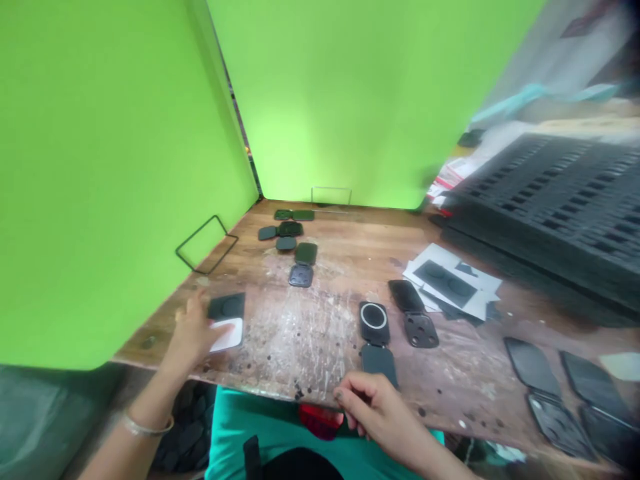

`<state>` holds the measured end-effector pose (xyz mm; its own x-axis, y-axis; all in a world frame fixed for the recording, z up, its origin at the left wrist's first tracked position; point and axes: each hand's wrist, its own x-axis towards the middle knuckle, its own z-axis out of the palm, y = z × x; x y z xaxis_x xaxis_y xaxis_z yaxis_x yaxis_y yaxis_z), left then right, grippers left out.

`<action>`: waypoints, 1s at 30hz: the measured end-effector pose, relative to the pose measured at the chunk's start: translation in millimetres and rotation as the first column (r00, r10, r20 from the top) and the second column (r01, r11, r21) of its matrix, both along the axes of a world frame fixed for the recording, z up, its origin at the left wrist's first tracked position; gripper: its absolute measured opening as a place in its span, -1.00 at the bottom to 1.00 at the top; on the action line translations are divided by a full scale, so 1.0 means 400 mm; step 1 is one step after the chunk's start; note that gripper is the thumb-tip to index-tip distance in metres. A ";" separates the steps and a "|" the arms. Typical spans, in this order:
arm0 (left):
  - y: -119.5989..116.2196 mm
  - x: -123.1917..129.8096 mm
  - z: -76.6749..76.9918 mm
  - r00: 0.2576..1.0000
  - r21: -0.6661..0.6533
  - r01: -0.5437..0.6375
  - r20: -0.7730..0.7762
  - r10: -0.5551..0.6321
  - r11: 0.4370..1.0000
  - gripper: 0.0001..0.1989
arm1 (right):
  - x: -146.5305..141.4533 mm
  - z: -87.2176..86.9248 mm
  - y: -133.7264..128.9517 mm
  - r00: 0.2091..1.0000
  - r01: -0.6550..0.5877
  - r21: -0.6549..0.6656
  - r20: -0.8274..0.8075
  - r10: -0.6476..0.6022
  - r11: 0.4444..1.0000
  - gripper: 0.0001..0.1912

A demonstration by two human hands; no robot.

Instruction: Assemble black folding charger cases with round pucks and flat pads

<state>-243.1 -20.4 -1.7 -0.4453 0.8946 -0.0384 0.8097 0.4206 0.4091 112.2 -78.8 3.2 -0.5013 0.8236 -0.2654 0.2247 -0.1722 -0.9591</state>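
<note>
My left hand (193, 333) is at the table's left side, fingers spread and slightly blurred. Its thumb lies over a white rounded card (230, 337), and its fingers reach beside a dark rectangular sheet (227, 306) just behind that card. My right hand (373, 405) rests at the front edge with its fingers curled and the thumb pressed to the forefinger; whatever they may pinch is too small to tell. Just behind it lies an unfolded black two-panel hinged piece (374, 323) with a white ring on one panel. Another hinged piece (421, 329) lies unfolded to its right, showing round dots.
Several dark hinged pieces (301, 275) lie at the back left, others (560, 423) at the right front. White sheets with dark stickers (450, 280) sit near a large black slotted crate (550, 193). Green panels (350, 100) with wire feet border the worn wooden table (310, 333).
</note>
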 end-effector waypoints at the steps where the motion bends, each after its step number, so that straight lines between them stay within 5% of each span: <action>1: -0.004 0.001 0.001 1.000 -0.020 0.011 -0.023 -0.012 1.000 -0.04 | -0.003 -0.002 0.001 1.000 -0.014 0.009 0.007 0.014 1.000 -0.60; 6: -0.023 0.003 0.007 0.995 -0.050 -0.045 -0.091 0.040 0.998 -0.02 | -0.021 -0.002 0.003 0.997 -0.071 0.040 0.037 0.070 0.997 -0.57; 13: -0.042 0.002 0.016 0.959 0.046 -0.091 0.275 0.075 0.995 -0.07 | -0.051 -0.030 -0.005 0.994 -0.104 0.074 0.025 0.102 0.992 -0.52; 17: -0.067 0.043 0.013 0.902 0.115 -0.085 0.432 0.027 0.990 -0.28 | -0.076 -0.017 0.002 0.997 -0.063 0.257 0.064 0.048 0.964 -0.64; 19: -0.082 0.085 0.018 0.796 0.139 -0.032 0.603 -0.059 0.990 -0.32 | -0.098 0.006 0.013 0.999 -0.011 0.471 0.041 -0.010 0.882 -0.77; 22: -0.103 0.163 0.036 0.428 0.165 0.086 0.885 -0.186 0.983 -0.36 | -0.139 0.034 0.037 0.998 0.065 0.740 -0.042 -0.050 0.669 -0.82; 24: -0.116 0.211 0.047 0.236 0.151 0.125 0.956 -0.177 0.981 -0.40 | -0.163 0.041 0.055 0.993 0.111 0.810 -0.065 -0.100 0.575 -0.79; 27: -0.131 0.262 0.049 0.123 0.127 0.096 0.983 -0.138 0.987 -0.49 | -0.182 0.040 0.074 0.982 0.159 0.806 -0.067 -0.179 0.570 -0.79; 30: -0.141 0.285 0.041 0.091 0.133 0.049 0.986 -0.137 0.990 -0.55 | -0.184 0.038 0.078 0.979 0.164 0.736 -0.039 -0.201 0.657 -0.80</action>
<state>-129.0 -76.8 14.7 0.0412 0.9453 -0.3237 -0.3125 0.3199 0.8944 38.5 -47.4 18.3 -0.3231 0.8347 0.4460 0.3083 0.5384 -0.7842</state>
